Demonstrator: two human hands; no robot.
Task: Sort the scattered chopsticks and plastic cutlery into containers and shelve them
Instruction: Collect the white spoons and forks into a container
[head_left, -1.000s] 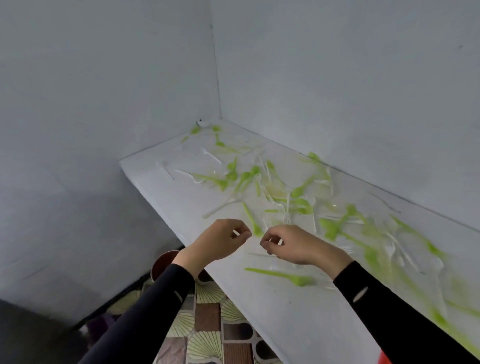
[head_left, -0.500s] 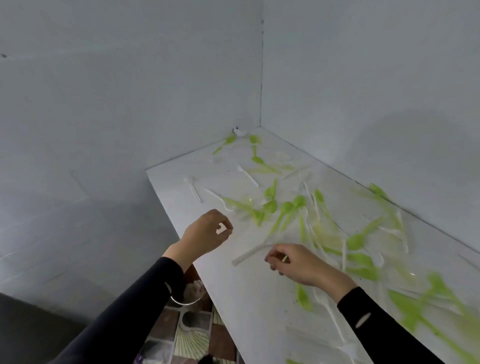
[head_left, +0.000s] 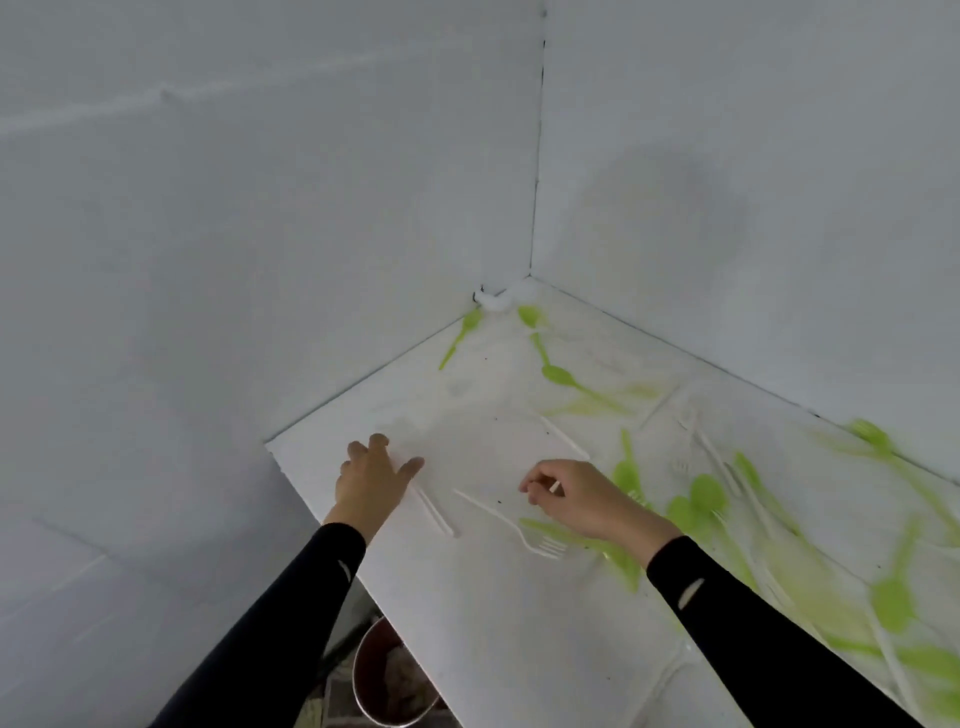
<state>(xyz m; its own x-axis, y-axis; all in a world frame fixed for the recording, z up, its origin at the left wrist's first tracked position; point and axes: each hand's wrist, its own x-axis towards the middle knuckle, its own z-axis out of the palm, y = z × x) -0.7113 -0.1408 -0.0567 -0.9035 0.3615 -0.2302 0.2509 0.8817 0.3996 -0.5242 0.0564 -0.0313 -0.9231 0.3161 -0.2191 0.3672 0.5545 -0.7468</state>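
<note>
Your left hand (head_left: 375, 483) is lying open, fingers spread, on the white tabletop (head_left: 493, 623) just left of the white plastic fork (head_left: 540, 544). Your right hand (head_left: 579, 496), just beyond that fork, is pinching a thin pale stick (head_left: 554, 487). Green plastic spoons (head_left: 704, 493) are lying scattered to the fork's right.

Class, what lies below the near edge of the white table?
A round reddish-brown container, partly covered on its right by the table. Its contents are too blurred to name.
</note>
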